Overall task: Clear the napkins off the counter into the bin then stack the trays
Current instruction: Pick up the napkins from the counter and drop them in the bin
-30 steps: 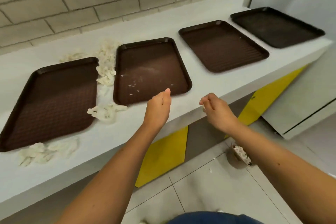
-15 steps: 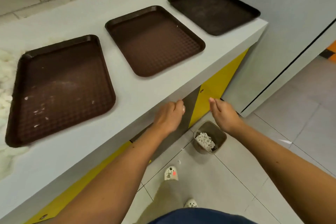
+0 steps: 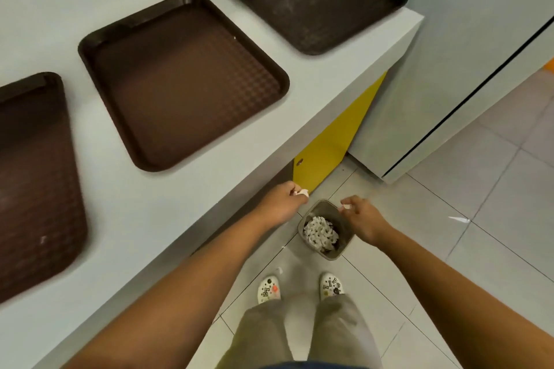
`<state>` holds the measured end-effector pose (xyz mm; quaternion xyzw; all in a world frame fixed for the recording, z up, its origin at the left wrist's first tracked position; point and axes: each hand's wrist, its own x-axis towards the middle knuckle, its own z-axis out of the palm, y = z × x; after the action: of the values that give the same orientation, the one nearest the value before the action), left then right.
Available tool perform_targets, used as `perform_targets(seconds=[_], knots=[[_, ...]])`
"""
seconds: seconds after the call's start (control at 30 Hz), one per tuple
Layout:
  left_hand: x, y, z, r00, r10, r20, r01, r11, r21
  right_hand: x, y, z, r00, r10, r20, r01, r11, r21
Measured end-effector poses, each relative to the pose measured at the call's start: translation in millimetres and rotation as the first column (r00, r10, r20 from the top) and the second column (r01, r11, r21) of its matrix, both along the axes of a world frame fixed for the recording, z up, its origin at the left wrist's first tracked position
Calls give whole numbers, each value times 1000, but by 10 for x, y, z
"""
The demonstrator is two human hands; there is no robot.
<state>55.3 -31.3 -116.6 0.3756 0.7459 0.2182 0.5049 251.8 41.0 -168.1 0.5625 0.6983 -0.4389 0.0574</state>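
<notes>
Pinching a napkin scrap [image 3: 301, 192] in curled fingers [image 3: 291, 189], your left hand [image 3: 280, 204] hangs by the desk [image 3: 135, 204] edge, just left of the bin [image 3: 331, 255] on the floor [image 3: 449, 263]. Your right hand [image 3: 364, 219] pinches a second scrap [image 3: 346, 207] over the bin's rim. Crumpled napkins [image 3: 319, 231] lie inside. 3 brown trays [image 3: 183, 81] sit unstacked, side by side, on the desk.

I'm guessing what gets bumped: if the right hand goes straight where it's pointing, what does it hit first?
Probably the left hand and the napkin scrap it pinches: the right hand points across the bin toward them. Depth is unclear, so it might pass below them.
</notes>
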Motion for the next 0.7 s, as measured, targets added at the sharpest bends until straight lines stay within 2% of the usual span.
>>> perform_targets(seconds=[0.17,0.3,0.47,0.6,0.7], knots=[[200,147,-352,998,58,3,-57,990,-126,195,182,-202,992,104,66,-98,991,-90],[417,245,-567,975,213,58,-198,960,-199,327,326,-218,994,108,-5,-108,993,-55],[733,451,-874,938,335,83,-300,910,-285,552,524,-213,995,96,-33,-97,995,-16],[982,612,-1093,849,498,178,-419,839,-348,750,631,-196,996,75,-43,-75,997,10],[1088,673,-1202,757,580,302,-443,794,-416,850,692,-171,995,95,-36,-94,995,27]])
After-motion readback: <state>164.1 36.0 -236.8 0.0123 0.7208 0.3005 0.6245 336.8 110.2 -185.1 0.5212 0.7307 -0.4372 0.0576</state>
